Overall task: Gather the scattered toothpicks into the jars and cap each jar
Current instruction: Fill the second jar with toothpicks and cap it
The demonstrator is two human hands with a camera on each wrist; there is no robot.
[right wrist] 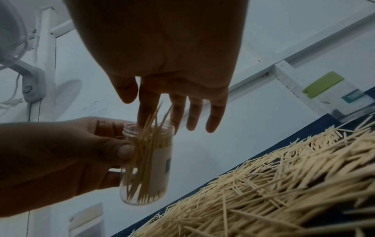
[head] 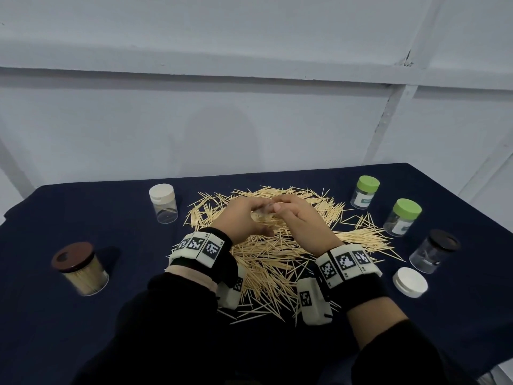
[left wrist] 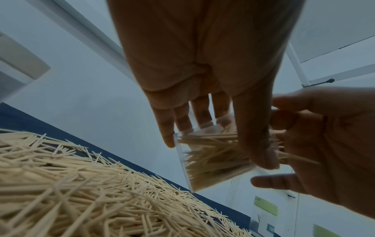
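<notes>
Currently: filling step, one jar in hand above the pile.
Left hand (right wrist: 67, 158): wrapped round the clear jar (right wrist: 148, 163), held off the cloth.
Right hand (right wrist: 168, 67): fingers extended over the mouth, apparently tucking in protruding toothpicks; no grasp visible.
Toothpicks (head: 266, 257): most lie scattered on the cloth.
Next: gather another bundle, align it before inserting; white cap (head: 410, 282) waits at right.

Little is reading clearly. A teal label on the green-capped jar (right wrist: 332, 96) is showing the letters "TE" in white before running out of sharpness; the left wrist view is catching only "T" on such a label. The wristband markers (head: 344, 262) are carrying black-and-white square codes, their tiny printed characters too small to read.
</notes>
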